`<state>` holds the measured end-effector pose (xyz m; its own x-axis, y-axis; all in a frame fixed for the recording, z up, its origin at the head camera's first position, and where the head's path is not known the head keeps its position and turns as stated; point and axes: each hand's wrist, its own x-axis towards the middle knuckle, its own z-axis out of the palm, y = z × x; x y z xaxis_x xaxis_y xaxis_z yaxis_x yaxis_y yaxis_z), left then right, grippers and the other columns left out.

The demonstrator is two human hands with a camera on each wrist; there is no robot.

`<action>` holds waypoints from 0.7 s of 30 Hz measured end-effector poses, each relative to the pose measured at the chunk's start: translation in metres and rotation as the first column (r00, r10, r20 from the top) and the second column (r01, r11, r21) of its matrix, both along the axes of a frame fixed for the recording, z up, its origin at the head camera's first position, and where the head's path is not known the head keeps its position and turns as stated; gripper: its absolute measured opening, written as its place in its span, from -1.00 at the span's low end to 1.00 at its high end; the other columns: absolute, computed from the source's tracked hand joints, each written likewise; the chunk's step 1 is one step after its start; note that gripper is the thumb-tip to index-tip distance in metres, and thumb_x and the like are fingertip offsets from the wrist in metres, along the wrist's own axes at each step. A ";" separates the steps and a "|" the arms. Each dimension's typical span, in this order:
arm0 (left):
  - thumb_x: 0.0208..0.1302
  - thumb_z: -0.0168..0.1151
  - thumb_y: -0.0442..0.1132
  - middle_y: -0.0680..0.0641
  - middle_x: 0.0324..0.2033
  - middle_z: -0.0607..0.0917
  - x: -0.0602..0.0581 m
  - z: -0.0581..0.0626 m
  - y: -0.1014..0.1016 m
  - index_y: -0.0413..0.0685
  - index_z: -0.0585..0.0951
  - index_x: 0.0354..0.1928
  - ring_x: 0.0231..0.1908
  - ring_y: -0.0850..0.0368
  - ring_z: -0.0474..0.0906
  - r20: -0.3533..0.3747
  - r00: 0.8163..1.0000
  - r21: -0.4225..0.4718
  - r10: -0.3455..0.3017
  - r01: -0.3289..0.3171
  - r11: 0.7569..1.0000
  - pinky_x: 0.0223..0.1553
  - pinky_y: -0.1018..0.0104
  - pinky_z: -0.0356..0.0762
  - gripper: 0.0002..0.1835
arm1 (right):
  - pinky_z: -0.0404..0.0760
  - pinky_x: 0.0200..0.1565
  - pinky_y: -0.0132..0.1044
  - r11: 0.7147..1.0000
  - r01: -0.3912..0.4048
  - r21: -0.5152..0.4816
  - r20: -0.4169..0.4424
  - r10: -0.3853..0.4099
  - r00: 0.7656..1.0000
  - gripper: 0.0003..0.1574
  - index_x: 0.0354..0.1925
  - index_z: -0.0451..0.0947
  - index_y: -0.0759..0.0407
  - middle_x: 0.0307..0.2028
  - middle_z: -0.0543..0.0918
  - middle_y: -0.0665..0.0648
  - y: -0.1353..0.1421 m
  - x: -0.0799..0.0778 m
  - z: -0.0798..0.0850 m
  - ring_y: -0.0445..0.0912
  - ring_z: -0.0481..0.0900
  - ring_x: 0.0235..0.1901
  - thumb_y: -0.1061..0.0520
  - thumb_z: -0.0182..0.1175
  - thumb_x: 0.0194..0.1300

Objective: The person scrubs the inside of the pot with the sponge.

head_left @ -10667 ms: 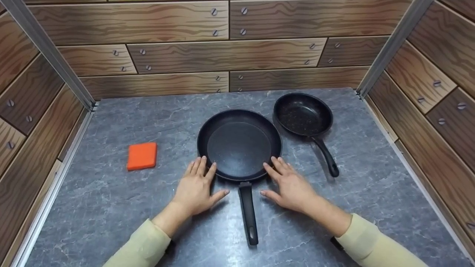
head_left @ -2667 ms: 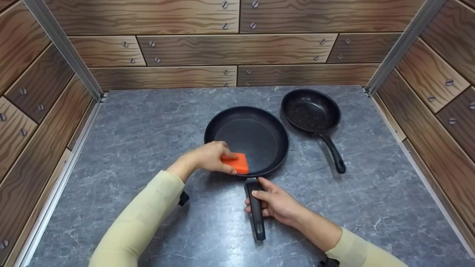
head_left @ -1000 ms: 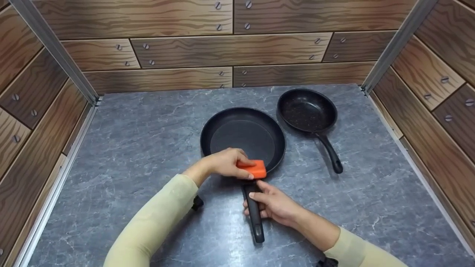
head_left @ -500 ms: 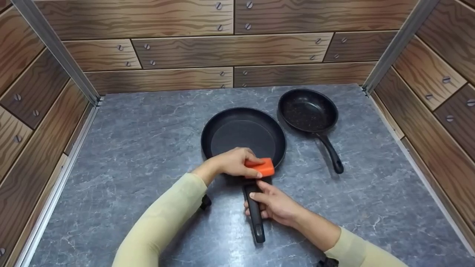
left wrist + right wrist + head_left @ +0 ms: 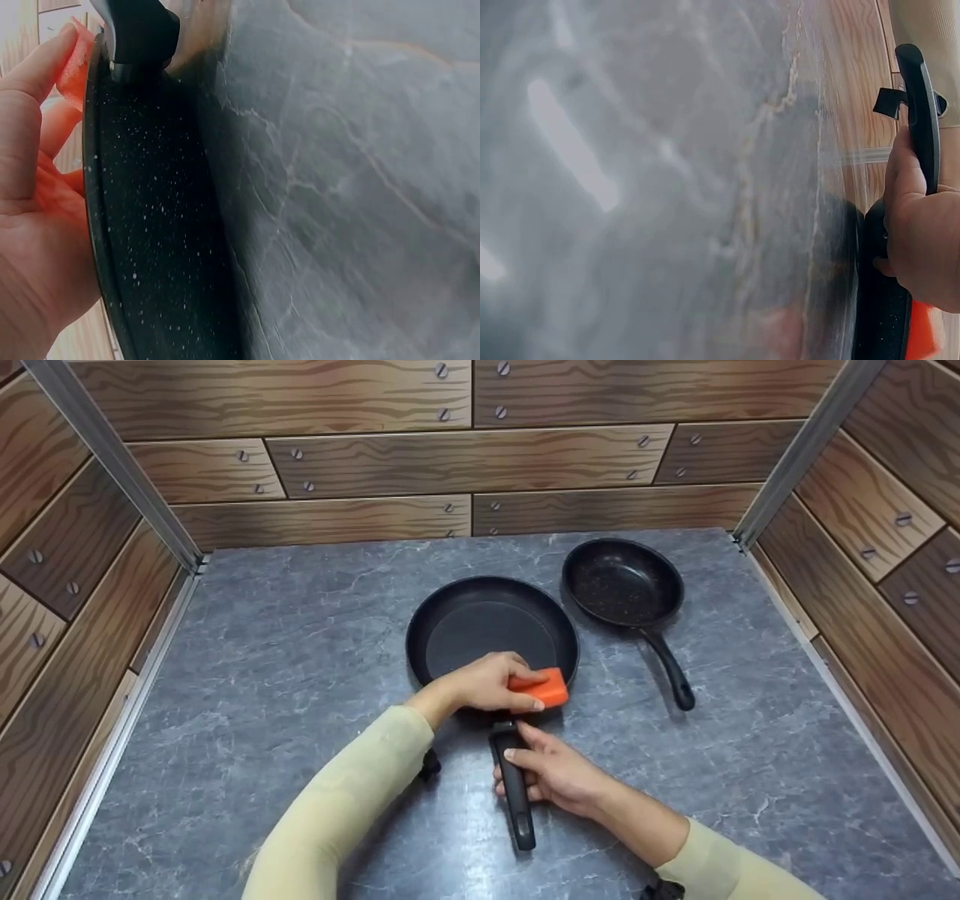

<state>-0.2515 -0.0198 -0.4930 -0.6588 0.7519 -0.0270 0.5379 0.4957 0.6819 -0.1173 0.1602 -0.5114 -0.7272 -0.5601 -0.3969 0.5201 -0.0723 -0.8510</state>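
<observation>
A large black frying pan (image 5: 480,615) sits mid-table with its handle (image 5: 517,810) toward the person. My left hand (image 5: 487,682) reaches over the pan's near side and grips an orange sponge (image 5: 551,688), thumb in front and fingers on top, at the near right part of the rim. In the left wrist view the sponge (image 5: 73,71) shows just past the pan's speckled outer wall (image 5: 157,217). Around the upper part of the handle curls my right hand (image 5: 562,776), thumb on top and fingertips emerging on its left side.
A smaller black frying pan (image 5: 622,581) stands behind and to the right, close to the large pan, its handle (image 5: 671,675) pointing toward the front right. Wood-patterned panels (image 5: 465,465) wall the grey marbled table (image 5: 300,622) at the back and both sides.
Earlier the sponge lay on the table at left and both hands touched the pan's rim. Lately the left hand has slid the sponge rightward along the near rim; the right hand keeps the handle.
</observation>
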 end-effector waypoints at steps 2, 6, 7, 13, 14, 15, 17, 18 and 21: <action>0.35 0.45 0.18 -0.13 0.22 0.66 -0.001 -0.001 0.002 0.12 0.63 0.40 0.17 0.03 0.59 -0.002 1.000 0.000 0.005 -0.005 1.000 0.22 0.21 0.51 -0.35 | 0.78 -0.12 -0.07 1.000 -0.004 -0.001 0.010 0.004 1.000 -0.04 0.71 -0.29 0.20 -0.14 0.71 0.26 0.000 0.000 0.000 0.02 0.79 -0.20 0.18 0.02 0.65; 0.36 0.45 0.16 -0.15 0.22 0.66 -0.003 -0.001 0.007 0.09 0.63 0.40 0.18 0.02 0.59 -0.008 1.000 0.014 0.015 -0.015 1.000 0.23 0.22 0.51 -0.35 | 0.78 -0.11 -0.07 1.000 -0.006 0.001 0.019 0.006 1.000 -0.01 0.71 -0.33 0.21 -0.13 0.72 0.27 0.000 0.000 0.000 0.02 0.80 -0.20 0.17 0.03 0.65; 0.36 0.45 0.16 -0.15 0.22 0.66 -0.004 -0.001 0.008 0.08 0.63 0.40 0.18 0.02 0.59 -0.008 1.000 0.017 0.018 -0.018 1.000 0.23 0.22 0.51 -0.35 | 0.78 -0.11 -0.07 1.000 -0.005 0.002 0.019 0.005 1.000 0.00 0.71 -0.35 0.22 -0.13 0.72 0.26 0.000 0.000 0.000 0.02 0.79 -0.20 0.17 0.03 0.65; 0.36 0.46 0.14 -0.15 0.20 0.67 -0.009 -0.001 0.015 0.07 0.64 0.39 0.17 0.03 0.59 -0.008 0.999 0.032 0.044 -0.044 0.999 0.23 0.24 0.51 -0.36 | 0.78 -0.13 -0.09 1.000 -0.003 0.010 0.009 0.003 1.000 0.07 0.70 -0.44 0.25 -0.14 0.72 0.25 0.000 0.000 0.001 0.01 0.80 -0.21 0.16 0.05 0.64; 0.35 0.46 0.13 -0.15 0.19 0.68 -0.010 -0.001 0.017 0.06 0.64 0.39 0.17 0.04 0.60 -0.011 0.999 0.037 0.047 -0.047 0.998 0.23 0.25 0.51 -0.37 | 0.78 -0.13 -0.09 1.000 -0.004 0.008 0.008 0.004 1.000 0.07 0.70 -0.46 0.26 -0.15 0.72 0.25 0.000 0.000 0.001 0.01 0.80 -0.21 0.16 0.05 0.64; 0.35 0.46 0.13 -0.15 0.18 0.68 -0.011 -0.001 0.018 0.05 0.64 0.39 0.16 0.04 0.60 -0.013 0.999 0.042 0.051 -0.051 0.998 0.22 0.26 0.51 -0.37 | 0.78 -0.13 -0.09 1.000 -0.004 0.006 0.007 0.004 1.000 0.08 0.69 -0.47 0.26 -0.15 0.72 0.25 0.000 0.000 0.001 0.01 0.80 -0.21 0.17 0.05 0.65; 0.36 0.46 0.13 -0.16 0.18 0.68 -0.012 -0.002 0.020 0.05 0.65 0.38 0.15 0.04 0.60 -0.013 0.998 0.050 0.061 -0.060 0.997 0.22 0.27 0.51 -0.37 | 0.78 -0.13 -0.10 1.000 -0.006 0.003 0.007 0.006 1.000 0.08 0.69 -0.49 0.26 -0.16 0.73 0.24 0.000 0.001 0.001 0.00 0.80 -0.22 0.17 0.04 0.65; 0.36 0.45 0.13 -0.15 0.18 0.67 -0.013 -0.003 0.021 0.06 0.64 0.39 0.15 0.05 0.59 -0.015 0.998 0.049 0.065 -0.065 0.997 0.22 0.27 0.50 -0.37 | 0.78 -0.13 -0.10 1.000 -0.007 0.001 0.007 0.007 1.000 0.08 0.69 -0.50 0.25 -0.16 0.73 0.24 0.000 0.001 0.001 0.00 0.80 -0.22 0.17 0.04 0.65; 0.38 0.43 0.16 -0.15 0.20 0.65 -0.016 -0.003 0.024 0.09 0.63 0.41 0.16 0.04 0.57 -0.020 0.996 0.038 0.084 -0.083 0.996 0.23 0.26 0.48 -0.36 | 0.78 -0.13 -0.10 1.000 -0.014 -0.001 0.012 0.014 1.000 0.08 0.69 -0.51 0.24 -0.15 0.73 0.24 0.001 0.001 0.001 0.00 0.80 -0.21 0.16 0.03 0.66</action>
